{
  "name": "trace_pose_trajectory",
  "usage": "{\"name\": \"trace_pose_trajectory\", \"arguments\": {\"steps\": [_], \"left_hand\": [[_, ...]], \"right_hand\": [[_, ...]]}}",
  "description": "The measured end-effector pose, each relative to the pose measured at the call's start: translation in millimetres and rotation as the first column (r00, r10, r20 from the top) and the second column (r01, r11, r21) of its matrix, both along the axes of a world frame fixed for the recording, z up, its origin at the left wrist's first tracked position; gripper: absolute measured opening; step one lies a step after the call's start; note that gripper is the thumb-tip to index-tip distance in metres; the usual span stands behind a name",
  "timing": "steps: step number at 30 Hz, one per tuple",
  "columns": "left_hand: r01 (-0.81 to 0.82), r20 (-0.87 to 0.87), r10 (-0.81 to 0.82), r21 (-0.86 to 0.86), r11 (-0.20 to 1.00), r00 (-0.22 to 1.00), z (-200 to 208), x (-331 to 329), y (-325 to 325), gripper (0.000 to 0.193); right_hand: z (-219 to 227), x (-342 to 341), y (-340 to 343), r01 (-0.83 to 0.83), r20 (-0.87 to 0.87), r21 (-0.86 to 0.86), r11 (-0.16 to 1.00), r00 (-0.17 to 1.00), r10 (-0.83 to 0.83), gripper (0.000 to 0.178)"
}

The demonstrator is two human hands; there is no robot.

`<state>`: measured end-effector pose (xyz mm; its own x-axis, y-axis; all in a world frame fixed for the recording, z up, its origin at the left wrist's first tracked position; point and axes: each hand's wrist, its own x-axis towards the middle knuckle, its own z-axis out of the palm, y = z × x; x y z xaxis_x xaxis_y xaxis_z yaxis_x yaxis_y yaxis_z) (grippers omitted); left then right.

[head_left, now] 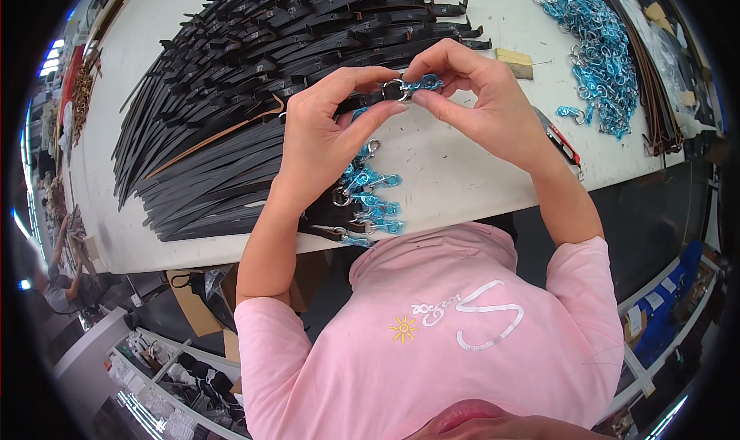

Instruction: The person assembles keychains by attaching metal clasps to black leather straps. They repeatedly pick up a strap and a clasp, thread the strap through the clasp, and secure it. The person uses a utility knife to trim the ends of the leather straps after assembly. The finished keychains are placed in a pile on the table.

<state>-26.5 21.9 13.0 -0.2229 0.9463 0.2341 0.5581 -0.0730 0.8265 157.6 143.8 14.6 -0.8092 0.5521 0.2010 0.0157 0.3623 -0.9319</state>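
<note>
Between my two hands, over the white table (455, 170), a metal ring (386, 93) joins a black strap (362, 99) to a snap hook (425, 83) wrapped in blue film. My left hand (314, 124) pinches the strap end beside the ring, thumb and index finger close to it. Thumb and fingers of my right hand (497, 104) grip the blue-wrapped snap hook. Below my left hand, several black straps with blue-wrapped hooks (371, 182) lie in a row, partly covered by my forearm. Behind my hands spreads a large heap of black straps (301, 35).
At the far right lies a pile of blue-wrapped hooks (593, 54), with a loose hook (569, 113) nearby. A red-and-black cutter (566, 144) rests beside my right forearm. Beyond my right hand is a yellowish block (514, 57). Brown straps (661, 124) hang over the right edge.
</note>
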Motion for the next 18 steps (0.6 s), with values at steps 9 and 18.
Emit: {"name": "trace_pose_trajectory", "arguments": {"steps": [9, 18], "left_hand": [[-0.007, -0.108, 0.015, 0.072, 0.997, 0.994, -1.2, 4.1, 0.5, 0.032], [0.025, -0.091, -0.021, 0.047, 0.999, 0.996, 6.3, 3.4, -2.3, 0.035]], "right_hand": [[6.5, 4.2, 2.8, 0.04, 0.171, -0.085, 0.996, 0.985, -0.025, 0.021], [2.0, 5.9, 21.8, -0.126, 0.092, -0.512, 0.85, 0.975, 0.2, 0.027]]}}
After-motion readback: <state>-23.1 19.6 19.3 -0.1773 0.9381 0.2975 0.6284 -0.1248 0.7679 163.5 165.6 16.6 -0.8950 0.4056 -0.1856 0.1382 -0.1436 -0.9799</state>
